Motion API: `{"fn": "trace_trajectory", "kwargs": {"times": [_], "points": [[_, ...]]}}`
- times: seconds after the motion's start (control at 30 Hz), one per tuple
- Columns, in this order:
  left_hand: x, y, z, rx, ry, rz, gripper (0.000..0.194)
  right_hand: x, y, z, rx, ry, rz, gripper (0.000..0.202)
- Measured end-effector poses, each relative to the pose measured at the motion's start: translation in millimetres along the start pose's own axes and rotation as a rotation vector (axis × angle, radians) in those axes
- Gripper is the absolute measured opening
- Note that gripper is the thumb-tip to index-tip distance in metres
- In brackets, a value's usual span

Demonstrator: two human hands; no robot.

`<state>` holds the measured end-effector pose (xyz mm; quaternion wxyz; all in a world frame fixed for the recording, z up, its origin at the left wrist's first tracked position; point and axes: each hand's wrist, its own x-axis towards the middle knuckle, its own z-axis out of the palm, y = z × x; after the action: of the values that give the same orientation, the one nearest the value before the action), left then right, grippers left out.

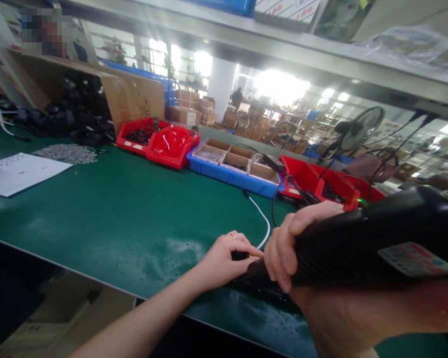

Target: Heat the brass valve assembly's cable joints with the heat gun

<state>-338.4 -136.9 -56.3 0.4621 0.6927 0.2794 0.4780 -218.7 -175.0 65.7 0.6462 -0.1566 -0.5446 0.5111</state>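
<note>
Left hand (227,258) pinched on a small black part (239,255) on the green desk (134,219), white cable (261,219) at 1 o'clock. Right hand (287,248) at 3 o'clock, clamped around a black power screwdriver (377,238), tip touching the part.

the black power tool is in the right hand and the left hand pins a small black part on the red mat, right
Not quite: the mat is green, not red; only the bins at the back are red. The head view shows the right hand gripping the black power tool while the left hand pins a small black part on the mat.
</note>
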Motion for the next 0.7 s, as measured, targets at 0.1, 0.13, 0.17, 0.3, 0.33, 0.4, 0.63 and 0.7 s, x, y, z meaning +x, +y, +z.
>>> {"fn": "trace_trajectory", "kwargs": {"times": [0.1,0.13,0.17,0.3,0.33,0.4,0.63,0.7], "points": [[0,-1,-0.1,-0.005,-0.003,0.005,0.018,2,-3,3,-0.016,0.028,0.043,0.061],[0,-2,0.0,-0.006,-0.002,0.006,0.019,3,-3,4,-0.014,0.034,0.055,0.061],[0,-2,0.2,-0.001,0.001,0.011,0.020,3,-4,5,-0.003,0.038,0.058,0.061],[0,-4,1.5,0.050,0.031,0.057,0.026,6,-3,10,0.006,0.066,0.075,0.063],[-1,-5,1.8,0.068,0.042,0.072,0.029,6,-3,11,-0.007,0.074,0.074,0.064],[-2,-8,2.1,0.106,0.059,0.082,0.032,7,0,13,-0.030,0.085,0.081,0.065],[-4,-3,2.3,0.145,0.025,-0.032,0.014,7,1,7,-0.018,0.093,0.081,0.066],[-4,2,3.1,0.147,0.022,-0.058,0.007,6,-9,3,-0.070,0.081,0.026,0.063]]}}
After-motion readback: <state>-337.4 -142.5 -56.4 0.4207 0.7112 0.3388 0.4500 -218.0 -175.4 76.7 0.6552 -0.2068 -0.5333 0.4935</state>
